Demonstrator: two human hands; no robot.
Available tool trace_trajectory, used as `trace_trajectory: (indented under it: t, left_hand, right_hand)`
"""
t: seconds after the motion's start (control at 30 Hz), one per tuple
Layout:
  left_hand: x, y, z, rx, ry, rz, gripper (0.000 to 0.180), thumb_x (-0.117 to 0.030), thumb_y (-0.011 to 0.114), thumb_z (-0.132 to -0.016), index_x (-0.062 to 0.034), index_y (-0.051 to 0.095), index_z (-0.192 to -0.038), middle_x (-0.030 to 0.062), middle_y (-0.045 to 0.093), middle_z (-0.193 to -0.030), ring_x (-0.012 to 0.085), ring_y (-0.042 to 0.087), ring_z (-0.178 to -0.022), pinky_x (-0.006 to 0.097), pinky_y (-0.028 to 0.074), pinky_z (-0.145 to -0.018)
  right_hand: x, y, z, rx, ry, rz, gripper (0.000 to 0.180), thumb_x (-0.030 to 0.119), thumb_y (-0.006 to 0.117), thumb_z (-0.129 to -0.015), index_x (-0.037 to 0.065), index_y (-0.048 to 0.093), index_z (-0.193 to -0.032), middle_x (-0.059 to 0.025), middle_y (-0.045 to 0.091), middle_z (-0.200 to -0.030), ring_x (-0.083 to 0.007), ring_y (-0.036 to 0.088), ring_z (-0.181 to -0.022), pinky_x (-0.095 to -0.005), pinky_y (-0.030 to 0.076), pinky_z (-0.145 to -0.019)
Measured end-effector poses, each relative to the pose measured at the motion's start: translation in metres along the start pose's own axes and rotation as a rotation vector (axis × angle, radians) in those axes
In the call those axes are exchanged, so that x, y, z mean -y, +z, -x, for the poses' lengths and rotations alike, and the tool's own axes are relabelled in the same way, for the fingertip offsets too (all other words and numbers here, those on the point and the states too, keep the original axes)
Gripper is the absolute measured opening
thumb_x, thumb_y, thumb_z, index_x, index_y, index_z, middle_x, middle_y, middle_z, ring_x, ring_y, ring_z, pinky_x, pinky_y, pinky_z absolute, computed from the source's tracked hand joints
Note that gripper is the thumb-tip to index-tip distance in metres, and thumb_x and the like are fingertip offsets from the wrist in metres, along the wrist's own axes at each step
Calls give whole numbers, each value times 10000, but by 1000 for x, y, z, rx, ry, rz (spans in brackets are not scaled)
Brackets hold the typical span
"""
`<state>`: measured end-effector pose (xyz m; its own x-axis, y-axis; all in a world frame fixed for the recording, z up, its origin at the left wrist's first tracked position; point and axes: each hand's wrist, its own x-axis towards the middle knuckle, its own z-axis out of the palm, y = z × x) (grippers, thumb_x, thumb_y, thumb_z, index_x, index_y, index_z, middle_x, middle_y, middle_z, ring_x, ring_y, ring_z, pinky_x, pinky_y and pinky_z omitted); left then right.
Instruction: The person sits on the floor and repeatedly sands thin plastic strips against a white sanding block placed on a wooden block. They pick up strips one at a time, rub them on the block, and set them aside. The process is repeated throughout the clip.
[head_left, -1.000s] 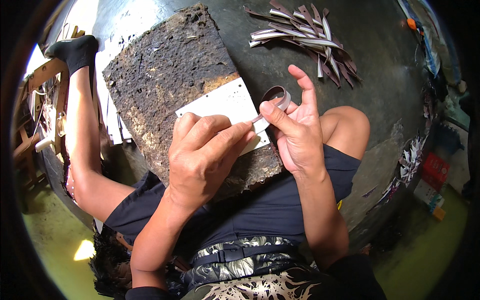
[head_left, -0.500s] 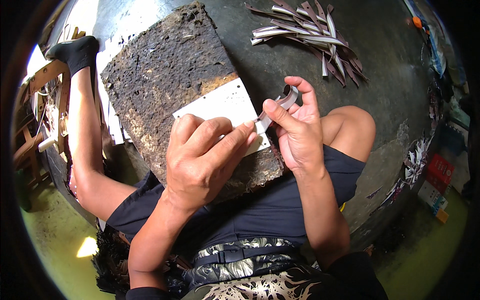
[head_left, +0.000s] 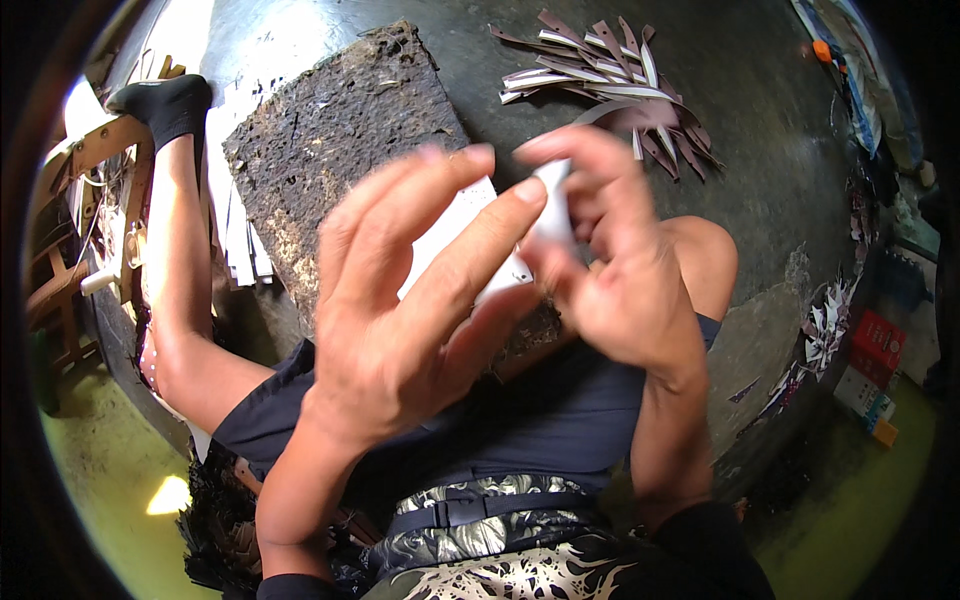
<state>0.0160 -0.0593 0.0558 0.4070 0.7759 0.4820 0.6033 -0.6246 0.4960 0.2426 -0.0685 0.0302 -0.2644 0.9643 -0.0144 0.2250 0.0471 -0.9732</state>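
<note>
A pale curled strip (head_left: 553, 205), smeared by motion, sits in the fingers of my right hand (head_left: 625, 270). A blurred brown band arches beyond those fingers, over a heap on the floor; I cannot tell if it belongs to the same strip. My left hand (head_left: 385, 270) is raised over the white board, its fingers stretched and apart. Its index fingertip overlaps the strip's edge, while the thumb is lower and apart from it. Beneath both hands, the white board (head_left: 440, 235) rests on a rough dark slab (head_left: 345, 120), largely hidden by my left hand.
On the floor beyond my right hand lies a heap of brown and white strips (head_left: 610, 75). White strips (head_left: 240, 245) lie left of the slab. A wooden frame (head_left: 105, 145) stands at far left. White scraps (head_left: 828, 325) and a red box (head_left: 877, 342) are at right.
Both hands have lifted off the board and come nearer to the camera. My left fingers have spread from their pinch on the strip's end. The strip has moved with my right hand.
</note>
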Motion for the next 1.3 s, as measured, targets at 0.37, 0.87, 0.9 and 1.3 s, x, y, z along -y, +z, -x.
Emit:
trace_trajectory:
  t: [0.37, 0.87, 0.9, 1.3]
  left_hand:
    - [-6, -35, 18, 549, -706, 8, 272, -197, 821, -1006, -87, 722, -1235, 133, 743, -969, 317, 714, -1039, 436, 507, -985]
    - [13, 29, 35, 119, -254, 20, 300, -134, 915, -883, -159, 847, -1174, 8, 720, -1059, 251, 647, -961, 416, 487, -855]
    - [12, 29, 35, 103, -236, 10, 310, -130, 920, -875, -157, 852, -1176, 8, 723, -1061, 247, 646, -953, 412, 487, -848]
    - [14, 27, 32, 114, -95, -7, 375, -84, 915, -852, -92, 848, -1221, 34, 725, -1056, 237, 641, -873, 388, 519, -775]
  right_hand:
    - [6, -7, -16, 123, 364, -10, 199, 48, 875, -963, 8, 800, -1143, -2, 751, -946, -57, 651, -879, -245, 540, -790]
    - [-32, 7, -9, -16, 301, -389, 103, 66, 807, -1060, -20, 799, -1116, 19, 771, -991, -45, 652, -861, -227, 553, -793]
    - [-33, 8, -7, -24, 306, -416, 114, 76, 803, -1068, -22, 798, -1126, 16, 770, -990, -42, 651, -872, -222, 548, -798]
    - [-24, 20, -6, -114, 451, -340, 190, 174, 780, -1115, -15, 792, -1137, 10, 753, -957, -32, 642, -827, -193, 542, -755]
